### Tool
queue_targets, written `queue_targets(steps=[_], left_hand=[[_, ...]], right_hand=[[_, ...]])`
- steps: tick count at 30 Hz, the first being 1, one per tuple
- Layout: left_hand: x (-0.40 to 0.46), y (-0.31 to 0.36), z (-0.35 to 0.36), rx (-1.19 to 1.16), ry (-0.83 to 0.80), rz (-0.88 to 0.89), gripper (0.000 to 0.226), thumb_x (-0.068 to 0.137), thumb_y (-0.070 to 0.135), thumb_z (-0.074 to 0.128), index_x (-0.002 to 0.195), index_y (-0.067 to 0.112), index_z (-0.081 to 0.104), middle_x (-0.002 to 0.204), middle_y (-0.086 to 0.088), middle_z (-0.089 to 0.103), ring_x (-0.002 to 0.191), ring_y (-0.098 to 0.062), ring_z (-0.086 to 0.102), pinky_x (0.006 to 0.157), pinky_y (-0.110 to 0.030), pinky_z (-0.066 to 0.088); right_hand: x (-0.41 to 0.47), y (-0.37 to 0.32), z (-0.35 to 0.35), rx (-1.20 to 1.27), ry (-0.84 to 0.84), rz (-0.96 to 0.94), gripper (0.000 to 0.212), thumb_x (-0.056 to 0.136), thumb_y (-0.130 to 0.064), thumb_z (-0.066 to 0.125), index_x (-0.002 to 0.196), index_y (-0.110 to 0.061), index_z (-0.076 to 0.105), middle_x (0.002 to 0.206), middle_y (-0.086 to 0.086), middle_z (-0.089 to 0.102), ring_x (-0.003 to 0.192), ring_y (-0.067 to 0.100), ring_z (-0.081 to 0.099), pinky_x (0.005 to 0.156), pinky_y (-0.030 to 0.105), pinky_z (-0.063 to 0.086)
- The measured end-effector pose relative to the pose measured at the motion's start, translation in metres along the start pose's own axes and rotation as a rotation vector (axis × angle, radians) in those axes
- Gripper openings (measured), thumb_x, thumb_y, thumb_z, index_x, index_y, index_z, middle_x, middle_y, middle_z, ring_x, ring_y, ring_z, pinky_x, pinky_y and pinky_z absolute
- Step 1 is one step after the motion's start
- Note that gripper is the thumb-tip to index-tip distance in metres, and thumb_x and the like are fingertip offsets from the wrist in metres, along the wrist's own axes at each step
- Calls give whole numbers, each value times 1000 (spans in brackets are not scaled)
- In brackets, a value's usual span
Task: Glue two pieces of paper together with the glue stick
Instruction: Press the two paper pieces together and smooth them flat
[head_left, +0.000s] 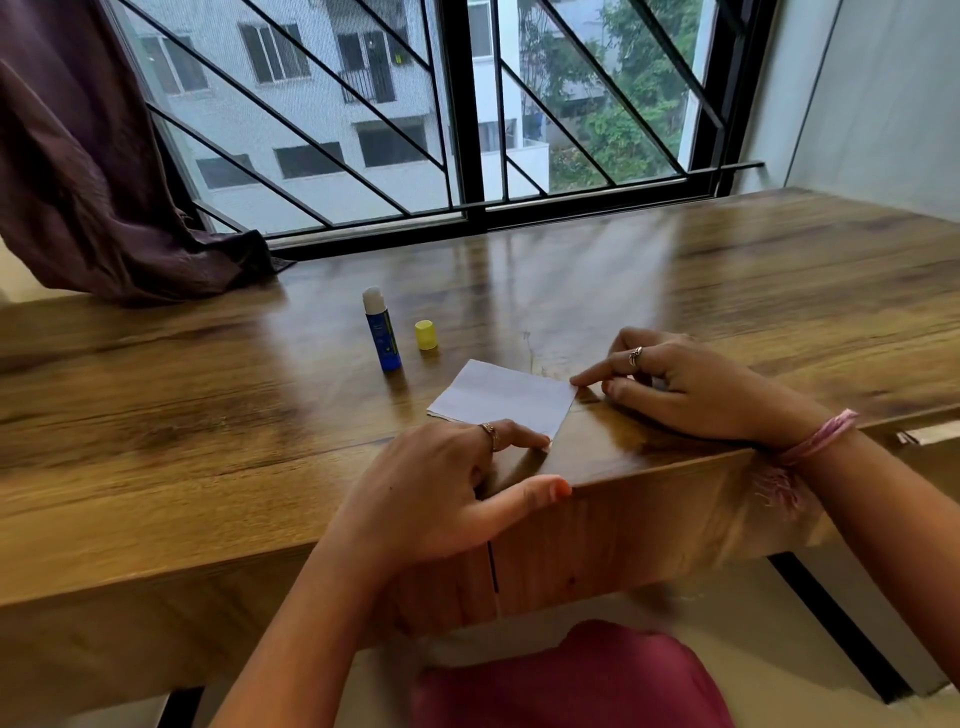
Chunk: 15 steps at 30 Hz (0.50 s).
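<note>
Between my hands, paper (503, 397) flat on surface (727, 291): left hand (441, 488) fingertip pressing its near corner, right hand (680, 384) forefinger touching its right corner, neither gripping. Beyond paper, uncapped glue stick (383, 328) upright, yellow cap (425, 334) beside.

Both forearms are bare, with no sleeves in view. The left hand (441, 488) wears a metal ring (489, 432) on one finger; the right hand (680, 387) wears a similar ring (635, 356). A pink thread bracelet (818, 439) with frayed, trailing ends circles the right wrist. Maroon clothing (571, 680) shows at 6 o'clock.

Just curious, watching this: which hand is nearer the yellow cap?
The left hand, by a small margin. It lies in front of the yellow cap, fingertip on the paper; the right hand sits off to the cap's right.
</note>
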<state>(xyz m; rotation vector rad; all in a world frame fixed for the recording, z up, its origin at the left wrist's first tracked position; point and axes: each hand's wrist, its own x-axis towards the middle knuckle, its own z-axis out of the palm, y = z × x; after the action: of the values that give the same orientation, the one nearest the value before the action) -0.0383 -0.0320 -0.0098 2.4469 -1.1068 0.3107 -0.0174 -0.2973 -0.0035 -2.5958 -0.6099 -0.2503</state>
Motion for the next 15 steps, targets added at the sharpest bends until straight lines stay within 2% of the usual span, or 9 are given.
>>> queue_targets(steps=[4, 9, 12, 15], left_hand=[[-1, 1, 1, -72, 79, -47, 54, 80, 73, 41, 104, 32, 68, 41, 12, 35, 46, -5, 48, 48, -14, 32], [-3, 0, 2, -77, 144, -126, 56, 82, 73, 37, 97, 30, 70, 40, 10, 40, 43, -5, 47, 45, -13, 25], [-2, -1, 4, -81, 171, -155, 53, 83, 71, 41, 95, 29, 70, 38, 11, 38, 40, -2, 45, 44, -13, 24], [-1, -3, 5, -78, 194, -185, 47, 82, 66, 45, 93, 29, 71, 38, 11, 37, 40, -1, 44, 45, -15, 23]], right_hand=[[-4, -5, -1, 27, 8, -22, 27, 92, -21, 53, 110, -33, 69, 93, -9, 57, 74, 19, 59, 70, 24, 44], [-13, -8, -2, 69, 15, -51, 28, 91, -16, 55, 107, -33, 71, 92, -7, 59, 73, 16, 59, 68, 27, 45], [-18, -13, -2, 93, -5, -70, 27, 90, -23, 53, 106, -36, 70, 91, -9, 58, 74, 13, 58, 67, 26, 46], [-23, -20, -2, 122, -55, -98, 30, 87, -32, 49, 108, -41, 69, 91, -9, 57, 77, 16, 60, 71, 39, 50]])
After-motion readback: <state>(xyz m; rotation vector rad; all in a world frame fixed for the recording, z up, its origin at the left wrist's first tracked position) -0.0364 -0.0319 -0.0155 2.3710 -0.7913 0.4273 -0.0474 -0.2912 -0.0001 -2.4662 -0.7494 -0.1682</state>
